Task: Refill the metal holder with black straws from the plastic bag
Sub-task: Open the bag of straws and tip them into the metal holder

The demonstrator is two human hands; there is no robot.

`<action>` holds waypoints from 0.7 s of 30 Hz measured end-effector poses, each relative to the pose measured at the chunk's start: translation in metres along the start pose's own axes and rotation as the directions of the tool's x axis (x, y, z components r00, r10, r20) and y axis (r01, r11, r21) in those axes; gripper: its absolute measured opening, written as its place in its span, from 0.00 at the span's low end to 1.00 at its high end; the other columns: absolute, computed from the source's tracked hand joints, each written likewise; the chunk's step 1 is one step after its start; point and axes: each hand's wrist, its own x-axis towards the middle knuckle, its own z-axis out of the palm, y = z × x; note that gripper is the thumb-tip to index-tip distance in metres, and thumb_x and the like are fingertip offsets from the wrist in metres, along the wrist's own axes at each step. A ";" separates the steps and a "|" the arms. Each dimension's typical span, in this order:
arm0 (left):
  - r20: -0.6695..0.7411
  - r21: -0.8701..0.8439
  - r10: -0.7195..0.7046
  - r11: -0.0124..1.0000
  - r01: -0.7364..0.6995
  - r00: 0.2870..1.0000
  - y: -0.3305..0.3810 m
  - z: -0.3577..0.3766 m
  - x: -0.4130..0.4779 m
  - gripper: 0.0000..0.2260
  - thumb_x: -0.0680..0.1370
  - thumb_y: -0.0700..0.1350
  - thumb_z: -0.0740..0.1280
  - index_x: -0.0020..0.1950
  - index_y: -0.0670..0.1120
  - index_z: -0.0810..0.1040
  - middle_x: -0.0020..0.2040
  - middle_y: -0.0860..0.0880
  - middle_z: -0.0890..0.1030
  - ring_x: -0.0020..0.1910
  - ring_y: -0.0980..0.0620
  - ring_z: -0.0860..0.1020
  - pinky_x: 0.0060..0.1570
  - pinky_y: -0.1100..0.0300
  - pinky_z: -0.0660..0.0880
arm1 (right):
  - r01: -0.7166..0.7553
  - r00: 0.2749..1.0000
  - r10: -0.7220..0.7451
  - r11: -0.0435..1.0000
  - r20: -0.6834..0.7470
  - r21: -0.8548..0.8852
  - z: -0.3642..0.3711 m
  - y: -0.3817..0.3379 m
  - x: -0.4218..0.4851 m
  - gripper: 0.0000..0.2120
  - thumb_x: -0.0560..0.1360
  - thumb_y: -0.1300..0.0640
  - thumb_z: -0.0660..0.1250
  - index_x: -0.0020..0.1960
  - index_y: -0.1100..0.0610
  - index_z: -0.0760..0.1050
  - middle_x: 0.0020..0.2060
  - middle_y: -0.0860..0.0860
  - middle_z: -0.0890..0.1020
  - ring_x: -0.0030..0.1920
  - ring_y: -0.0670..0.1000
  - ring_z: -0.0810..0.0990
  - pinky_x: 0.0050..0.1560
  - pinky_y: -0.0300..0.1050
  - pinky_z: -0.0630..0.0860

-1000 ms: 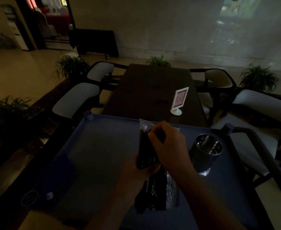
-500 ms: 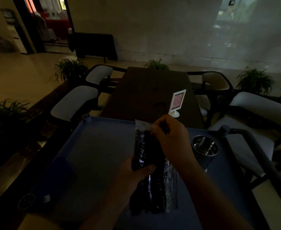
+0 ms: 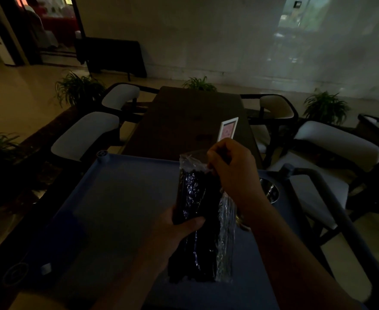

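A clear plastic bag [image 3: 197,222] full of black straws stands upright over the blue cart top [image 3: 117,209]. My left hand [image 3: 179,227] grips the bag around its middle from below. My right hand [image 3: 233,173] is closed at the bag's open top, fingers pinched on what looks like black straw ends; the light is too dim to be sure. The round metal holder [image 3: 270,192] sits on the cart to the right, mostly hidden behind my right wrist, with only its shiny rim showing.
Beyond the cart stands a long dark table [image 3: 190,121] with a small white card stand [image 3: 227,129]. White-cushioned chairs [image 3: 85,135] flank it on both sides. A dark cart handle [image 3: 331,198] runs along the right. Potted plants [image 3: 79,88] line the floor.
The view has tilted up and the bag with both hands sits higher in frame. My right hand has risen at the bag's mouth and now covers more of the metal holder.
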 end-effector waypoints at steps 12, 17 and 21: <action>0.015 0.014 -0.008 1.000 0.008 1.000 -0.003 0.000 0.005 0.24 0.64 0.50 0.80 0.58 0.50 0.80 0.52 0.49 0.86 0.50 0.49 0.85 0.45 0.56 0.82 | 0.074 0.997 -0.072 0.986 0.016 -0.151 -0.007 0.010 0.018 0.12 0.80 0.56 0.62 0.41 0.42 0.67 0.34 0.49 0.79 0.34 0.43 0.80 0.32 0.37 0.79; 0.026 0.052 0.004 0.999 -0.006 1.000 -0.001 0.001 0.005 0.20 0.65 0.49 0.79 0.55 0.52 0.81 0.51 0.50 0.86 0.50 0.49 0.85 0.49 0.51 0.82 | 0.133 0.991 -0.134 0.968 0.011 -0.210 -0.009 0.009 0.025 0.07 0.81 0.55 0.60 0.45 0.47 0.66 0.31 0.47 0.77 0.30 0.37 0.77 0.28 0.30 0.71; 0.045 0.034 0.010 0.999 -0.012 0.999 0.002 0.004 0.005 0.24 0.66 0.48 0.79 0.60 0.49 0.79 0.54 0.47 0.86 0.52 0.47 0.84 0.52 0.48 0.81 | 0.173 0.984 -0.176 0.948 0.015 -0.267 -0.012 0.012 0.031 0.03 0.80 0.54 0.60 0.48 0.50 0.68 0.34 0.45 0.77 0.29 0.38 0.75 0.27 0.28 0.69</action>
